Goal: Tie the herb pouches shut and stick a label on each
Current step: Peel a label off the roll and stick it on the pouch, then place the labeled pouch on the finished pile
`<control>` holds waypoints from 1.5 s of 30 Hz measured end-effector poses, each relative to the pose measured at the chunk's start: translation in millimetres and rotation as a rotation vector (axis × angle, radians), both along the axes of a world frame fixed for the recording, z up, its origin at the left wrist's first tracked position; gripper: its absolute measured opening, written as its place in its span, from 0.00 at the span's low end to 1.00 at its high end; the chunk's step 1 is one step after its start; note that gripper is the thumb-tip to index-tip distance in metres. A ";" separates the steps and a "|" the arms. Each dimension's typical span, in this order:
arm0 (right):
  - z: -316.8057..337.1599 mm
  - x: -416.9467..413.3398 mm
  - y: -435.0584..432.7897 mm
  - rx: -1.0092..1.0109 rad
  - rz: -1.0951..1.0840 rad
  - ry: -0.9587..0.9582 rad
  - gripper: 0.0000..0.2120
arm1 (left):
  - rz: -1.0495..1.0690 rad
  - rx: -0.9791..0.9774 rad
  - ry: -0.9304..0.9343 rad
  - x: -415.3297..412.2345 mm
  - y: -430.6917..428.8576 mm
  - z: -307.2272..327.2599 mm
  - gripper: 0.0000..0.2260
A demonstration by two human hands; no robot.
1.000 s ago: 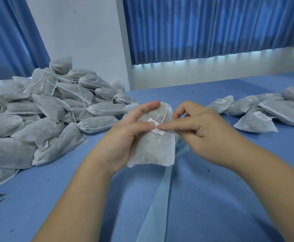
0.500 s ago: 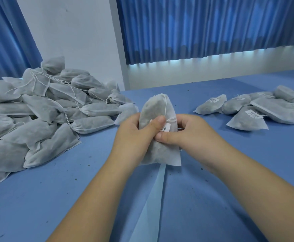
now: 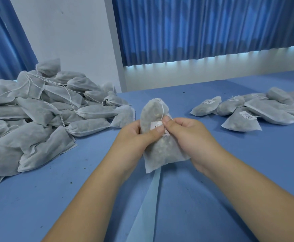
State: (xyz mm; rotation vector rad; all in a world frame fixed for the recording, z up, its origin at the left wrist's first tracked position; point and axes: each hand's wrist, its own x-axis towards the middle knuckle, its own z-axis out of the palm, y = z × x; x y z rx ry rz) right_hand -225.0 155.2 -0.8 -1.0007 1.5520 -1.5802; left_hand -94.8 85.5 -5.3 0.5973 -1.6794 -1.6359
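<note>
above table [image 3: 212,180], pouch [image 3: 162,147] between hands

The blue bench [image 3: 212,180] runs back to a white wall [image 3: 69,32]. On its left side lies a big pile of white pouches [image 3: 38,119], heaped on one another, with loose strings [image 3: 69,96] trailing over them. On the right, well apart, a smaller group of labelled pouches [image 3: 247,112] lies flat, some overlapping. A pale strip [image 3: 148,206] runs down the middle towards the near edge. Dark specks [image 3: 41,226] dot the surface.
</note>
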 end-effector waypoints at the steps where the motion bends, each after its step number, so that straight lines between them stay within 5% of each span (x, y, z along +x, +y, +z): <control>1: 1.0 -0.1 0.3 0.013 0.020 0.016 0.18 | 0.023 0.007 0.006 -1.8 1.4 -0.5 0.14; 4: 5.4 -0.1 3.0 0.057 0.112 0.115 0.20 | 0.173 0.022 0.013 -9.4 7.5 -2.0 0.10; 10: 13.7 5.3 13.7 0.066 0.444 0.163 0.10 | 0.339 0.091 0.043 -13.2 3.4 -5.6 0.20; 15: 17.9 -19.1 5.3 -0.037 0.231 -0.133 0.07 | 0.310 0.096 0.104 -12.9 -2.0 -2.2 0.19; 20: 30.7 -85.7 -11.8 -0.402 -0.112 -0.618 0.02 | 0.370 0.125 0.060 -10.7 -7.7 -4.0 0.12; 23: 20.1 -118.8 -16.7 -0.327 -0.327 -0.773 0.04 | 0.384 0.132 0.041 -7.3 -13.6 -5.0 0.10; 29: -8.7 -105.9 -32.0 -0.064 -0.301 -0.584 0.10 | 0.413 0.149 -0.045 -2.0 -28.0 -8.0 0.06; 43: 24.5 16.0 -101.0 -0.104 -0.011 0.297 0.09 | 0.802 0.142 -0.089 52.1 -99.7 -26.2 0.02; 45: 14.8 32.9 -103.9 -0.124 0.082 0.367 0.11 | 0.885 0.139 -0.063 60.7 -109.5 -30.8 0.10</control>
